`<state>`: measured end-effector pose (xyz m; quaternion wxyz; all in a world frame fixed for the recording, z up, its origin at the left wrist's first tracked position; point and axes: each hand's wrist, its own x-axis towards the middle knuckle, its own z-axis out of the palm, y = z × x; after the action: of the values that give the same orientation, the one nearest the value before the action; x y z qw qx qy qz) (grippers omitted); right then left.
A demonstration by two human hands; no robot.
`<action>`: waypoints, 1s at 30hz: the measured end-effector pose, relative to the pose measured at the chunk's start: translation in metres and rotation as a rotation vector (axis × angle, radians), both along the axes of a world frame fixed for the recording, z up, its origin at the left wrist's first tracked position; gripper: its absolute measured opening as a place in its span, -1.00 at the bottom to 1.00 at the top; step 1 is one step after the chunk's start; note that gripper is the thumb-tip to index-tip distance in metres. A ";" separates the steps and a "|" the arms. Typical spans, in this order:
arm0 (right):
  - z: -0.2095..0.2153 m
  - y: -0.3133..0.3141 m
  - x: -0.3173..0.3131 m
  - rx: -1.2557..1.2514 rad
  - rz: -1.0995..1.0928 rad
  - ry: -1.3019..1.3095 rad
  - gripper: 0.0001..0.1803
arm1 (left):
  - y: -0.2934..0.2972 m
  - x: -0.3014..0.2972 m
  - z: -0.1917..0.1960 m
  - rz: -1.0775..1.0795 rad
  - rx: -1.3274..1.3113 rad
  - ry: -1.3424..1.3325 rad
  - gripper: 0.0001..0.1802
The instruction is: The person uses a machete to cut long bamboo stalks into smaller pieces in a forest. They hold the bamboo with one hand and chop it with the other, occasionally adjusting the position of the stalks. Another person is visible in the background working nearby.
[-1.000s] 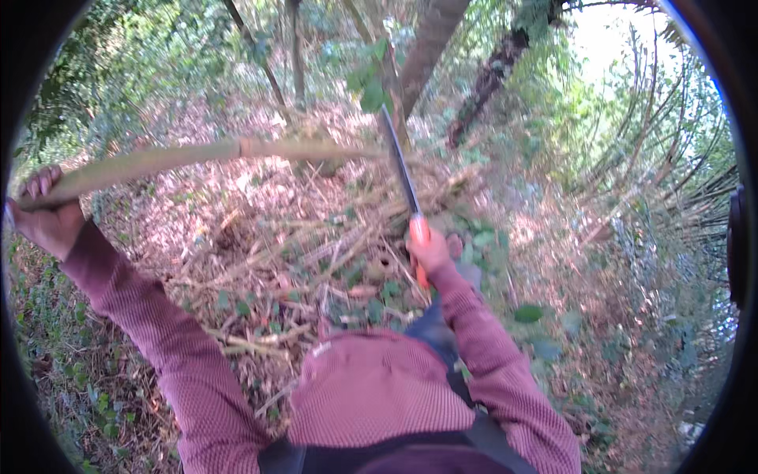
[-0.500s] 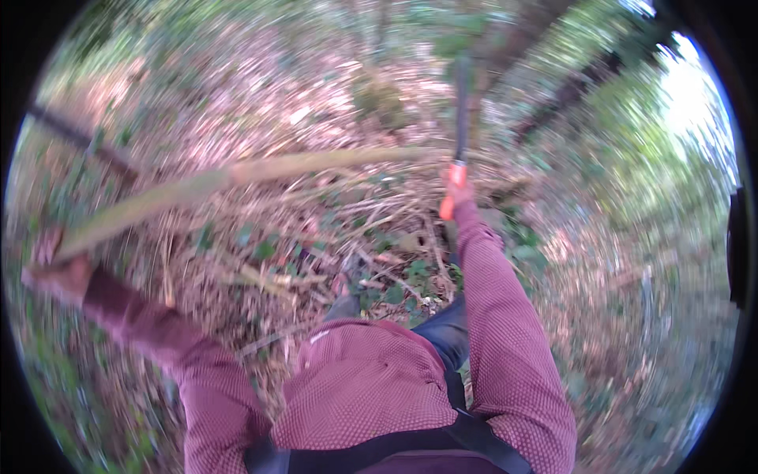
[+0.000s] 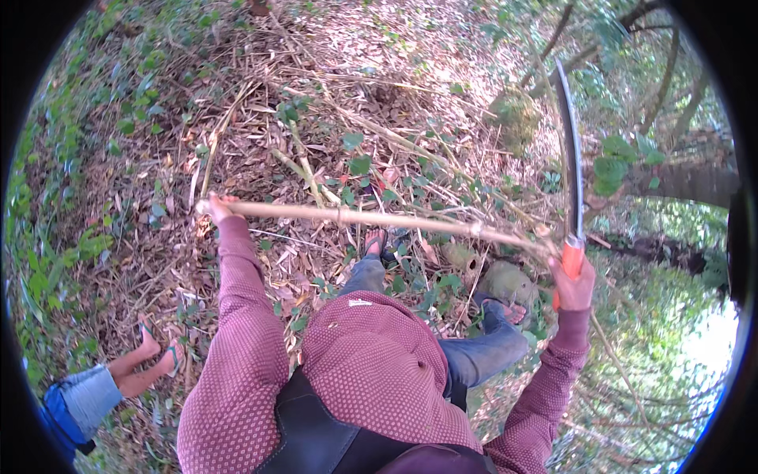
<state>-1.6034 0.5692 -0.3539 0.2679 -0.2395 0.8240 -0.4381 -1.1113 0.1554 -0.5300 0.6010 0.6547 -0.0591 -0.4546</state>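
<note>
My right grip [image 3: 575,286] is wrapped round the orange handle [image 3: 573,256], and my left grip [image 3: 216,207] is closed on one end of the stick [image 3: 379,219]. It lies crosswise in front of me, other end right by my right grip (can't tell if touching). The blade [image 3: 573,150] sticks out farther, roughly square to it.

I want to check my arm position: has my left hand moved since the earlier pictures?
Yes. Judged against the hollow brownish lump near the feet, your left hand has come rightward and now appears nearer to it.
</note>
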 end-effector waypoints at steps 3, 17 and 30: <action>0.023 -0.111 0.058 -0.128 0.191 -0.204 -0.66 | 0.060 0.033 -0.025 0.171 0.268 -0.025 -0.70; 0.095 -0.396 0.265 -0.802 0.881 -0.328 -0.39 | 0.180 0.086 -0.063 0.100 -0.017 0.304 -0.78; 0.068 -0.456 0.237 -1.108 0.532 -0.981 -0.70 | 0.177 0.060 -0.039 0.014 -0.013 0.415 -0.82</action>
<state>-1.3668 0.1129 -0.2854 0.5384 -0.3065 0.1883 -0.7620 -1.0517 0.3322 -0.5687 0.6078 0.5436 0.0675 -0.5749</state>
